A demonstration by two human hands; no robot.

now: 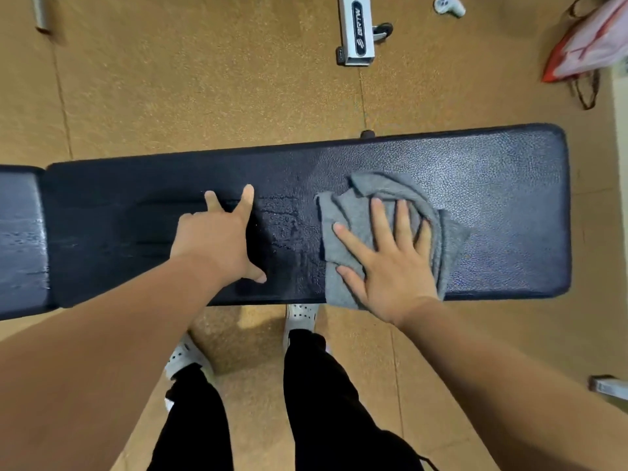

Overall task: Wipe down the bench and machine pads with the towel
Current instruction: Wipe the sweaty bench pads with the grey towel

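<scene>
A long dark blue padded bench [492,185] runs across the view from left to right. A crumpled grey towel [353,212] lies on the bench's right half, its lower edge hanging over the near side. My right hand [390,263] lies flat on the towel with fingers spread, pressing it onto the pad. My left hand [217,239] rests on the bench's middle with fingers apart and holds nothing. Wet streaks show on the pad between the two hands. A second, paler pad section [20,239] adjoins the bench at the far left.
Brown speckled floor surrounds the bench. A silver machine foot with a small wheel [356,32] stands beyond the bench. A red and white bag [591,45] lies at the top right, with a white controller [448,5] near it. My legs and white shoes are below the bench.
</scene>
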